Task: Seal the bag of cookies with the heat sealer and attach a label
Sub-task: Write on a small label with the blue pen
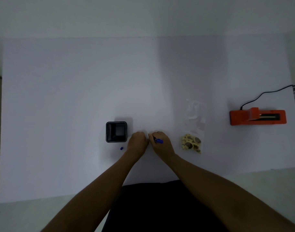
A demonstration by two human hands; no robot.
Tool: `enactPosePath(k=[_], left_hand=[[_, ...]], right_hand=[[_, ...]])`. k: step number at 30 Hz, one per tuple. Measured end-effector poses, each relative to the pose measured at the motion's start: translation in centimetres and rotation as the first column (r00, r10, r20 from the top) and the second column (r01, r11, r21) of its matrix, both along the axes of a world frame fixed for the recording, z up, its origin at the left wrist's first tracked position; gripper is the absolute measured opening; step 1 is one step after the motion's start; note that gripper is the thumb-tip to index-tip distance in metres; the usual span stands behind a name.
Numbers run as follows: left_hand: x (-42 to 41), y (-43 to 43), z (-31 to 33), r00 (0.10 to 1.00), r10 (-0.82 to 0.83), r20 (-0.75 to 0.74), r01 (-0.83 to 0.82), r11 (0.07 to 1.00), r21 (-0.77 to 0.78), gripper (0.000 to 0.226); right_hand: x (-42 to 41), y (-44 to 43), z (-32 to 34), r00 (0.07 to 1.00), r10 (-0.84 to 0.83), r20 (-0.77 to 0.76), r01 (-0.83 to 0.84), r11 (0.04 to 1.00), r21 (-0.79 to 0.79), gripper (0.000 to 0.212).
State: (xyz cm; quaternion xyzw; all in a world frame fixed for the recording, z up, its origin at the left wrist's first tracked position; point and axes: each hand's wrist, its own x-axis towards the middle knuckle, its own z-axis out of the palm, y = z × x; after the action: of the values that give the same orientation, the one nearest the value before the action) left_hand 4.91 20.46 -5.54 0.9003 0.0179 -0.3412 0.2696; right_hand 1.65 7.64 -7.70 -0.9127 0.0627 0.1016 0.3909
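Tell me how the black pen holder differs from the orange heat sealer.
The black square holder is compact and open-topped; the orange heat sealer is long and low. The holder stands beside the left hand; the sealer lies far right. Only the sealer trails a black cord. Both rest on the white table.

A white table (76,97) carries a black square holder (116,131), with what may be a small blue cap (121,148) just beside its near edge. Right of the holder lies a clear bag of cookies (192,143), and much farther right an orange heat sealer (257,116).
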Motion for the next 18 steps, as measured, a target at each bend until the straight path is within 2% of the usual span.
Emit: enactPosePath(k=[18], left_hand=[[-0.01, -0.06, 0.23, 1.000, -0.007, 0.005, 0.007, 1.000, -0.013, 0.025]], right_hand=[[-0.05, 0.21, 0.65, 1.000, 0.005, 0.024, -0.005, 1.000, 0.002, 0.024]])
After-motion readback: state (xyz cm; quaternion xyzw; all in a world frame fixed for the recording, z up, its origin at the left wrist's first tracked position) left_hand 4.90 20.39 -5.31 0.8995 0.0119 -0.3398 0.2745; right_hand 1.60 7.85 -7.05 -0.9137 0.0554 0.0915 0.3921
